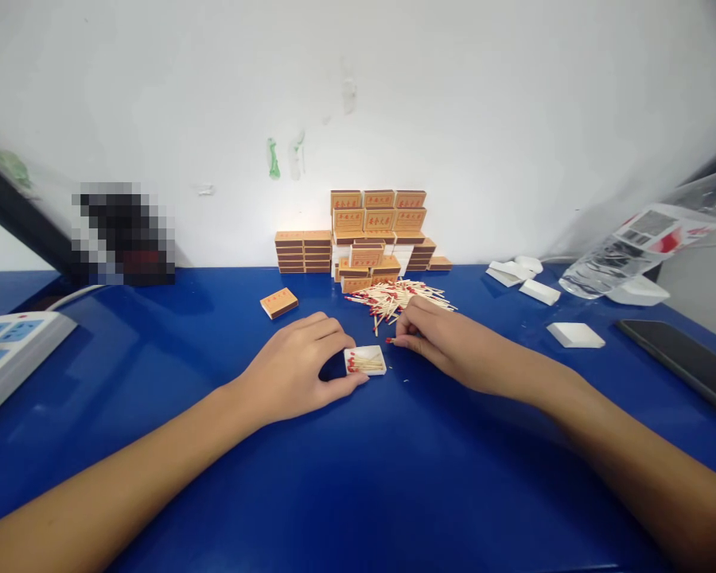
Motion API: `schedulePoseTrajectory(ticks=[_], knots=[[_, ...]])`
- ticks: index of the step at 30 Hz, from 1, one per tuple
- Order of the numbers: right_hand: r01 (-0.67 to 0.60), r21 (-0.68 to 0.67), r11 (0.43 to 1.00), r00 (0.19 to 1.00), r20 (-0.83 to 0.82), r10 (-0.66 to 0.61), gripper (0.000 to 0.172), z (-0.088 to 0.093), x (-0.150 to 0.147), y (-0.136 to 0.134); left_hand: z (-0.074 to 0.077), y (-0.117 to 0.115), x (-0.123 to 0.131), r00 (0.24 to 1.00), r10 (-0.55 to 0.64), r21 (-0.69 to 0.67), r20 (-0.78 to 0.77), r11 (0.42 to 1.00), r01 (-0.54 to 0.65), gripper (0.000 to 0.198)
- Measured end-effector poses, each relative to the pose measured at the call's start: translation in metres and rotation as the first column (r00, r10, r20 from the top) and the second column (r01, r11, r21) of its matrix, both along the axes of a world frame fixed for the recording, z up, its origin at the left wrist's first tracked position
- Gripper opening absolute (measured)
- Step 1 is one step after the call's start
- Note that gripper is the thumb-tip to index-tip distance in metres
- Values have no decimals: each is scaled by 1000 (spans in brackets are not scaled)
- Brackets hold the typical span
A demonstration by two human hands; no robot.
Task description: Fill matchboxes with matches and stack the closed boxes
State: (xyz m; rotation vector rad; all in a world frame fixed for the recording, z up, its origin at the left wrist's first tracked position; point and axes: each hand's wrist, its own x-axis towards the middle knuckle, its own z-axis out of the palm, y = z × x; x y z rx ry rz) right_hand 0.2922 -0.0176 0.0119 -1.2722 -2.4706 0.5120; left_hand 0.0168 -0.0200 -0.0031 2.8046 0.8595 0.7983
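The fingers of the right hand are pinched together on at least one red-headed match, just right of a small white tray. The left hand holds that tray, partly filled with matches, on the blue desk, thumb and fingers spread across its left end. Beyond lie a loose match heap and stacked matchboxes.

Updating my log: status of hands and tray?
Left hand holding white tray, matches inside. Right hand pinching, red match tips showing. Tray top unobstructed.
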Motion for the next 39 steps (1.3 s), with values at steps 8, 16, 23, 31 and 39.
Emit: schedulePoseTrajectory(ticks=[8, 16, 23, 31, 39], knots=[[-38, 158, 987, 999, -31, 43, 11, -4, -35, -25, 0, -1, 2, 1000, -20, -18, 17, 1000, 20, 23], [-81, 121, 989, 996, -22, 84, 9, 3, -20, -21, 2, -2, 2, 999, -35, 14, 33, 999, 34, 24], [-61, 143, 988, 998, -11, 64, 8, -1, -23, -23, 2, -3, 2, 998, -54, 35, 29, 998, 53, 25], [-83, 103, 991, 996, -11, 84, 12, -4, -28, -24, 3, -3, 2, 996, -84, 38, 34, 996, 82, 22], [-64, 104, 992, 997, -35, 68, 9, -3, -26, -25, 2, -3, 2, 997, -70, 18, 22, 997, 70, 25]])
